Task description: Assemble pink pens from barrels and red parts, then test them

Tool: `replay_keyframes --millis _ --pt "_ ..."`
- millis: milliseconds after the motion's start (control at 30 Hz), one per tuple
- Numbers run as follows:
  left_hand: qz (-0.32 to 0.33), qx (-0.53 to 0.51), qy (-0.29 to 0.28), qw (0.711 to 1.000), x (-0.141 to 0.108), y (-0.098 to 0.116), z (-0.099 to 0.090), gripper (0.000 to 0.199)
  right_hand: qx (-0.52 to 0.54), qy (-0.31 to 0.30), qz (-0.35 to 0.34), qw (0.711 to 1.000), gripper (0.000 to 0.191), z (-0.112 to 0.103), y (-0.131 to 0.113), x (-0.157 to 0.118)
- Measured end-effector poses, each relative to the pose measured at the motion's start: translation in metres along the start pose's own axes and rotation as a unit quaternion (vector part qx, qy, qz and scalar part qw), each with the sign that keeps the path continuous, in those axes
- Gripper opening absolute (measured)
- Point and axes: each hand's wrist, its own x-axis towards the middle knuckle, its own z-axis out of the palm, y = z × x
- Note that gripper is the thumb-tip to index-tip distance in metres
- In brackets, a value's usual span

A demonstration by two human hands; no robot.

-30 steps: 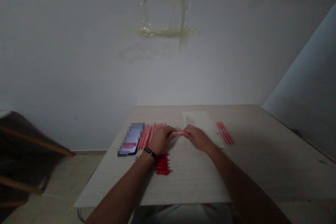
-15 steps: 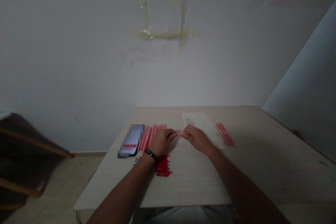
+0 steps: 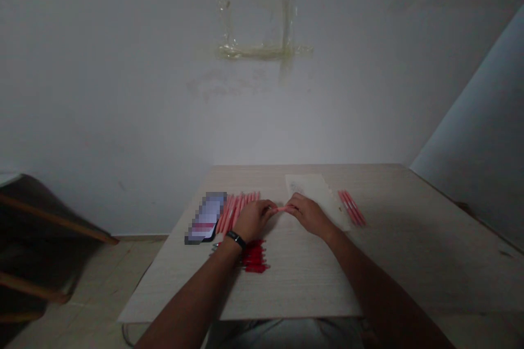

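Note:
A slim pink pen [image 3: 281, 209] spans the gap between my hands, lying roughly level above the table. My left hand [image 3: 254, 218], with a black band at the wrist, pinches its left end. The other end is between the fingers of my right hand [image 3: 308, 214]; the fingers hide both tips. Several pink pens [image 3: 232, 211] lie side by side left of my left hand. Below that wrist is a row of red pens [image 3: 254, 256], partly covered by the forearm. Beyond my right hand, a small group of pink pens [image 3: 351, 208] rests on the table.
A sheet of paper [image 3: 317, 190] with faint marks lies behind my right hand on the pale wooden table [image 3: 295, 289]. At the left stands out a blurred phone [image 3: 204, 218]. The wall [image 3: 311, 125] rises behind the table; dark furniture [image 3: 33, 245] is at far left.
Both hands stay nearly in place around the pink pen. My right fingers have shifted slightly on its end. The pens on the table have not moved.

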Motion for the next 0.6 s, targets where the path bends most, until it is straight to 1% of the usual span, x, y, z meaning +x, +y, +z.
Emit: replay_keyframes --millis 67,167,233,300,433,600 --pt "0.002 0.003 -0.006 1.0 0.0001 -0.0001 -0.0003 0.034 0.005 0.005 0.001 1.0 0.031 -0.0006 0.0005 -0.0003" --pt "0.001 0.01 -0.014 1.0 0.0003 -0.0015 0.0 0.036 0.015 0.014 -0.002 1.0 0.019 -0.0023 -0.0012 -0.0008" --pt "-0.001 0.013 -0.013 1.0 0.0003 -0.0027 0.0006 0.037 0.021 0.022 -0.001 1.0 0.012 -0.0037 -0.0038 -0.0012" --pt "-0.004 0.012 -0.005 1.0 0.0002 -0.0036 0.0012 0.037 0.029 0.026 0.007 0.999 0.009 -0.0045 -0.0067 -0.0017" --pt "-0.002 0.009 0.009 1.0 0.0002 -0.0031 0.0015 0.037 0.037 0.015 0.021 0.999 0.016 -0.0026 -0.0087 -0.0026" --pt "0.009 -0.007 0.004 1.0 0.0005 0.0001 0.0017 0.034 0.013 -0.013 0.01 1.0 0.031 0.0022 -0.0047 -0.0026"
